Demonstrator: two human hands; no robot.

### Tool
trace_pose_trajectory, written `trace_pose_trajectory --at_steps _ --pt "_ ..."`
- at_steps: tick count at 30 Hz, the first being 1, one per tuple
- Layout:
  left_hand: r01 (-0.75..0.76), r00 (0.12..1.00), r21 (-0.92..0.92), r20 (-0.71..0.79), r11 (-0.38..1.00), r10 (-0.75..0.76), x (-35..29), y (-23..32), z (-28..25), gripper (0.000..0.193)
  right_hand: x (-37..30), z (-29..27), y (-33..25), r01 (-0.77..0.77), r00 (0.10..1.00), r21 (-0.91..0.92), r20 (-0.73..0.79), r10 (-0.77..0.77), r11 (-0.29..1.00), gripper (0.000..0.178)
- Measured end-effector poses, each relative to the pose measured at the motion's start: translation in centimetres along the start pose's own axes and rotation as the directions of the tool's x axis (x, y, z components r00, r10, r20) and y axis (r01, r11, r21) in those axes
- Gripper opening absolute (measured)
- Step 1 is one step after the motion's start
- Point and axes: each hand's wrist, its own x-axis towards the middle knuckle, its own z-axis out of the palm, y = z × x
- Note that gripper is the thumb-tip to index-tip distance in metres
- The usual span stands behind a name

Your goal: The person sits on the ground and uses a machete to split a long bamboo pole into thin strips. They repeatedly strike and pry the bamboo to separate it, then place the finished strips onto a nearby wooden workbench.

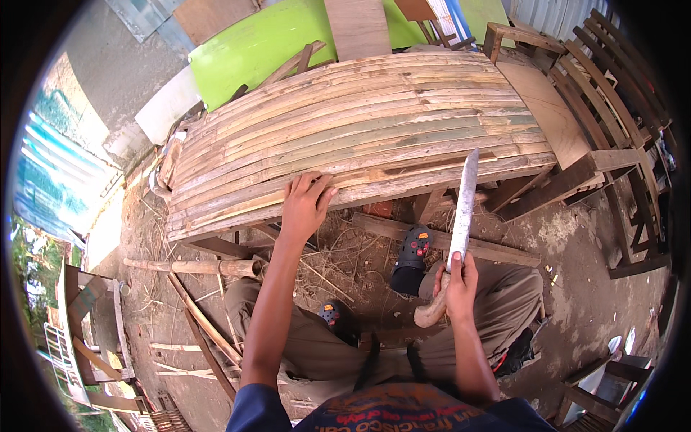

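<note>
We grip a machete (pixel 463 209) in our right hand (pixel 458 284).
That hand wraps the handle (pixel 432 312), blade (pixel 467 189) pointing away beyond it; leftward, our left hand (pixel 308 201), fingers loosely spread, rests on the bamboo worktop (pixel 345 122).

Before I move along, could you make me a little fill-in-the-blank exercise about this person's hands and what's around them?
1. The bare right hand grips the long, silver-bladed knife by its ____.
2. The bare left hand rests on the tan, slatted tabletop made of ____.
3. The large, smooth board beyond the tabletop is bright ____.

Missing words: handle; bamboo; green.
</note>
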Motion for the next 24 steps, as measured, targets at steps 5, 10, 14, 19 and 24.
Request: trace_pose_trajectory --at_steps 5,10,14,19,24 --pt "-0.168 0.983 0.002 0.079 0.986 0.168 -2.0 0.5 -1.4 0.035 -1.8 -0.7 -0.2 0.104 0.994 -0.132 -0.018 -0.107 0.986 0.036" --pt "-0.210 0.970 0.089 0.141 0.974 0.196 -5.5 3.7 -2.4 0.045 -4.9 -0.6 -1.4 0.187 0.982 -0.099 0.035 -0.184 0.977 0.038" --pt "-0.137 0.985 0.032 0.107 0.990 0.133 -2.9 2.9 -3.4 0.043 -4.8 -0.4 -1.4 0.150 0.987 -0.064 0.064 -0.146 0.987 0.030" --pt "-0.149 0.987 0.021 0.067 0.989 0.147 0.9 2.1 -0.7 0.038 -0.8 1.1 -3.0 0.048 0.992 0.009 0.112 -0.049 0.999 0.038" --pt "-0.041 0.997 -0.127 -0.074 0.991 0.032 0.8 2.7 1.4 0.030 4.5 1.0 -4.1 -0.053 0.994 0.001 0.096 0.053 0.999 0.028"
